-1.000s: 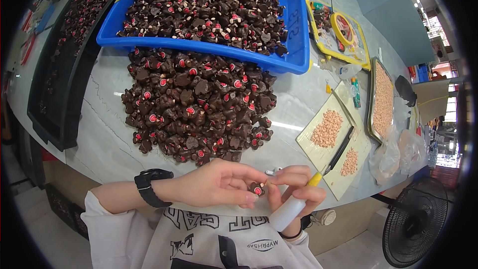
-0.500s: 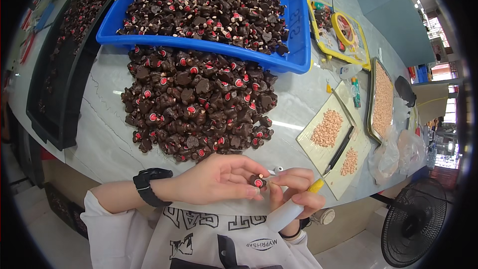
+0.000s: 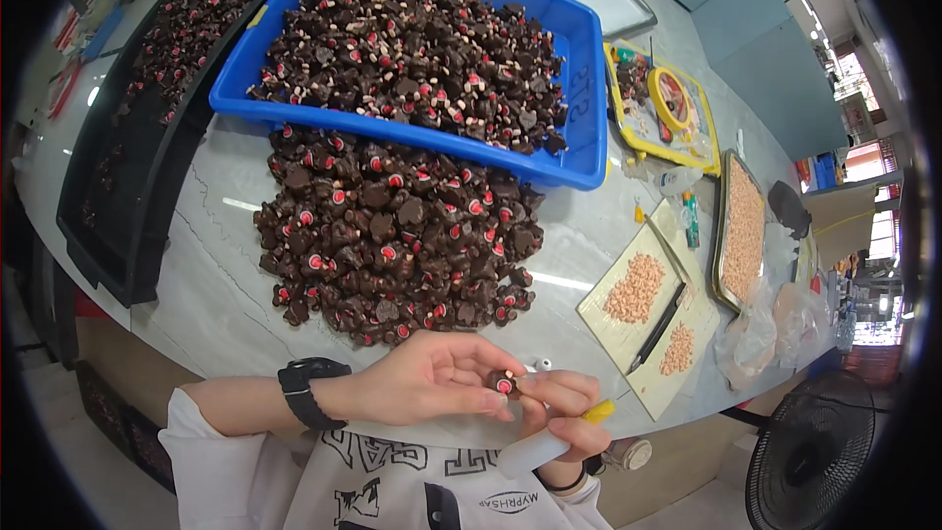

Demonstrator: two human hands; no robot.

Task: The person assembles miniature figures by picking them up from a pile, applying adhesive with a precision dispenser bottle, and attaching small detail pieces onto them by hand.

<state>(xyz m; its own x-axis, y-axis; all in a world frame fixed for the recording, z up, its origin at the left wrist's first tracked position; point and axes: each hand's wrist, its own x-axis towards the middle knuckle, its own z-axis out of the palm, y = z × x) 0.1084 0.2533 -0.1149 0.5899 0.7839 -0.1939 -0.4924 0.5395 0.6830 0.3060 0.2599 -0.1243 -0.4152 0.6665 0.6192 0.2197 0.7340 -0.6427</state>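
A small dark-brown chocolate piece with a red-and-white dot [image 3: 502,383] is seen from the head camera pinched at the table's near edge, clamped between the fingertips of the left hand [image 3: 432,378] and touched from the other side by the right hand [image 3: 561,410]. Most of the piece is hidden by the fingers; only its dotted face can be made out. The right hand's lower fingers are closed around a white squeeze tube with a yellow tip [image 3: 549,440], whose lower end is covered by the palm. A black wristwatch [image 3: 306,391] is worn on the left wrist. Just beyond the hands, a loose heap of like dark chocolate pieces [image 3: 392,240] is spread on the grey marbled tabletop [image 3: 211,285]. Behind it stands a blue plastic crate [image 3: 589,108] filled with more pieces. A black tray [image 3: 118,206] at the left is partly cut off by the picture's dark rim. Pale boards with orange granules [image 3: 638,290] lie at the right, their contents too small to tell.
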